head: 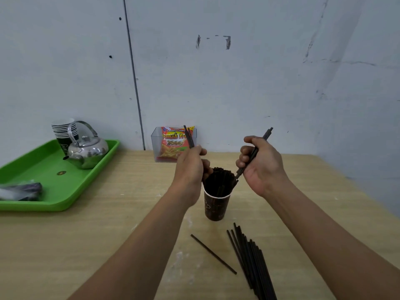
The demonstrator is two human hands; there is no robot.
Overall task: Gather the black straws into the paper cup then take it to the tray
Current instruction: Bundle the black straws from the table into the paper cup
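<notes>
Desk (108,234): green tray (54,204) at far left, carrying kettle (87,151) and stacked cups (63,131). Snack box (173,144) against the far wall. Paper cup (215,205) upright mid-desk, packed with black straws (220,180). Loose straws (251,263) lie near right, with a single straw (213,254) just left of them. Left hand (190,167) over the cup's left rim, grip curled round a few upright straws. Right hand (262,165) over the right rim, grip holding tilted straws, lower ends at the cup.

Even, soft indoor light; faint shadows; wide-angle bending at edges; slight softness overall.
</notes>
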